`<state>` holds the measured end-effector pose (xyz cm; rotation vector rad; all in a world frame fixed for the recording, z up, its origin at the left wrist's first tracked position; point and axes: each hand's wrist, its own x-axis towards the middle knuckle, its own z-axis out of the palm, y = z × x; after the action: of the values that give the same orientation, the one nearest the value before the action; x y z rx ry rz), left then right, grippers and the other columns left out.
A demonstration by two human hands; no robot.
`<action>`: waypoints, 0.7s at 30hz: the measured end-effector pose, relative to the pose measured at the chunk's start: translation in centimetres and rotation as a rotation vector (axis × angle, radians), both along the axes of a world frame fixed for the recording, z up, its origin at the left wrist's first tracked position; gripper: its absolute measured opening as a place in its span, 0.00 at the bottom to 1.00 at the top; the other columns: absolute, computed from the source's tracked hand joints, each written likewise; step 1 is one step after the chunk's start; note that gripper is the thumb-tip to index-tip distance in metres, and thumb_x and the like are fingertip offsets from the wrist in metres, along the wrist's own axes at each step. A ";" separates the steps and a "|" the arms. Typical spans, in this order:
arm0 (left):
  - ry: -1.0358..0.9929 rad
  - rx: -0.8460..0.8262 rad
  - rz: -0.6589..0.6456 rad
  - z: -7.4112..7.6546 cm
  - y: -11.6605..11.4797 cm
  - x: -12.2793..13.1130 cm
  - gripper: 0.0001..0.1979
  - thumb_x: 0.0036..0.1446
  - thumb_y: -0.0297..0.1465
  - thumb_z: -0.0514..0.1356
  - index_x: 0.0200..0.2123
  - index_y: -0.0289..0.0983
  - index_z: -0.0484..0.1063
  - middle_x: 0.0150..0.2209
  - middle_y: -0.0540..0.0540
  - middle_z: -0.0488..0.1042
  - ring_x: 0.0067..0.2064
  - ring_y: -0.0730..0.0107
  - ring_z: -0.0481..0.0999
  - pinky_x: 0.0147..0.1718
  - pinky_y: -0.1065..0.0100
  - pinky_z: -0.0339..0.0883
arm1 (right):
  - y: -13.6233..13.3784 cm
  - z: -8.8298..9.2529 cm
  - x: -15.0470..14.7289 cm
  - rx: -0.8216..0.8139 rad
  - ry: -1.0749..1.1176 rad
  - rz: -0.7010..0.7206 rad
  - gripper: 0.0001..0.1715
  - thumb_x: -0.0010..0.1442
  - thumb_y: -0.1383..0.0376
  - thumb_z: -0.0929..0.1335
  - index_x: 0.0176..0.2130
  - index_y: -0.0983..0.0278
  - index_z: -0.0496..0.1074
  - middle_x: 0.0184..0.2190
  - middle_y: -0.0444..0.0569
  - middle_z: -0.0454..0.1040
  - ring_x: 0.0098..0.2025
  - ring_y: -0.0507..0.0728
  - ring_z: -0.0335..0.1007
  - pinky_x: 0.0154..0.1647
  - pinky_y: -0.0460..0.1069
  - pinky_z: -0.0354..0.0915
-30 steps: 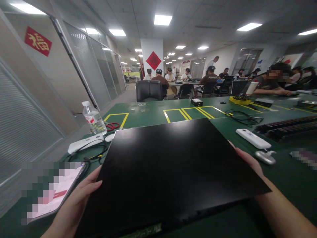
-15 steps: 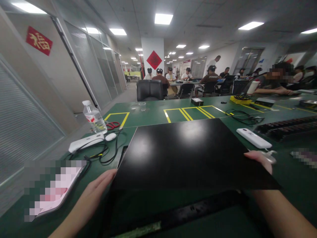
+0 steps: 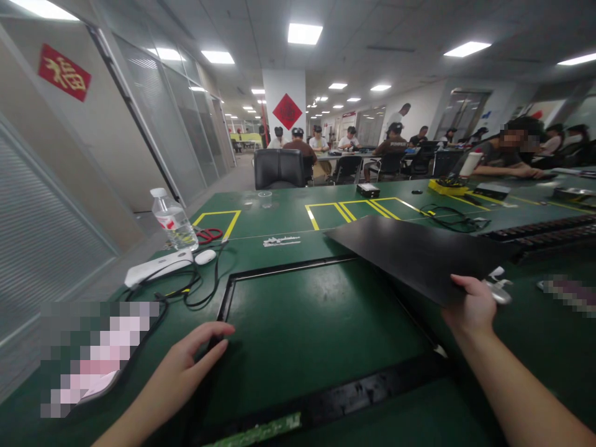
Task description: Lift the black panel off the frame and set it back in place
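Observation:
My right hand [image 3: 472, 304] grips a thin black flat panel [image 3: 419, 251] by its near edge. The panel is tilted, off to the right over the table, and its far left corner covers part of a black rectangular frame [image 3: 293, 267]. That frame lies on the green table, with table surface showing inside it. My left hand [image 3: 205, 347] is at the frame's left side, its thumb and fingers apart; whether it touches the frame I cannot tell. Along the frame's wide near bar [image 3: 363, 397] sits a green circuit board strip [image 3: 261, 431].
Left on the table [image 3: 279, 217] are a water bottle [image 3: 172, 223], red-handled scissors [image 3: 209, 235], a white device [image 3: 158, 267], black cables and a phone [image 3: 102, 366]. A caliper-like tool [image 3: 282, 241] lies beyond the frame. A person [image 3: 503, 155] leans at the right.
The panel has moved right and tilted, baring the frame and the caliper-like tool beneath. My left hand has let go of the panel; my right hand still holds it.

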<state>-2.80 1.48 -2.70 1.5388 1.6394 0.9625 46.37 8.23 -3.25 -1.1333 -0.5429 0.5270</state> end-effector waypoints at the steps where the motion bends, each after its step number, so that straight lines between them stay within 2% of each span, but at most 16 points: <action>1: 0.016 0.008 -0.013 0.0 0.0 0.0 0.16 0.47 0.48 0.69 0.36 0.48 0.85 0.46 0.43 0.83 0.53 0.43 0.75 0.59 0.56 0.62 | 0.1 0.1 -0.1 0.044 0.061 -0.039 0.22 0.36 0.64 0.70 0.26 0.58 0.51 0.24 0.38 0.61 0.32 0.53 0.68 0.41 0.53 0.70; 4: 0.058 0.035 -0.051 0.0 -0.2 0.0 0.14 0.49 0.47 0.68 0.36 0.48 0.85 0.46 0.43 0.83 0.52 0.44 0.76 0.58 0.58 0.63 | 0.2 0.4 -0.4 0.129 0.176 -0.112 0.25 0.35 0.69 0.71 0.24 0.60 0.49 0.25 0.36 0.62 0.32 0.50 0.67 0.42 0.49 0.70; 8: 0.106 0.073 -0.094 0.1 -0.3 0.1 0.12 0.52 0.44 0.67 0.36 0.47 0.85 0.45 0.43 0.83 0.51 0.46 0.77 0.56 0.59 0.66 | 0.1 0.9 -0.6 0.197 0.267 -0.118 0.23 0.36 0.73 0.70 0.23 0.60 0.52 0.24 0.36 0.65 0.31 0.48 0.68 0.40 0.46 0.70; 16: 0.343 0.216 -0.247 -0.8 0.0 -0.7 0.11 0.58 0.40 0.61 0.40 0.46 0.82 0.45 0.44 0.83 0.49 0.52 0.80 0.52 0.58 0.72 | 0.7 0.2 0.2 0.203 0.369 -0.162 0.20 0.35 0.78 0.68 0.24 0.61 0.54 0.21 0.35 0.65 0.22 0.48 0.66 0.21 0.41 0.65; 21: 0.440 0.297 -0.291 -1.2 0.0 -0.9 0.11 0.60 0.38 0.59 0.41 0.47 0.81 0.46 0.46 0.83 0.48 0.55 0.81 0.49 0.59 0.74 | 1.2 -0.5 0.8 0.211 0.408 -0.087 0.21 0.35 0.77 0.68 0.27 0.60 0.57 0.23 0.36 0.68 0.24 0.50 0.70 0.21 0.42 0.69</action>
<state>-3.66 1.53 -3.94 2.2481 1.5373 0.7680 47.19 9.45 -3.77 -0.8150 -0.1881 0.5921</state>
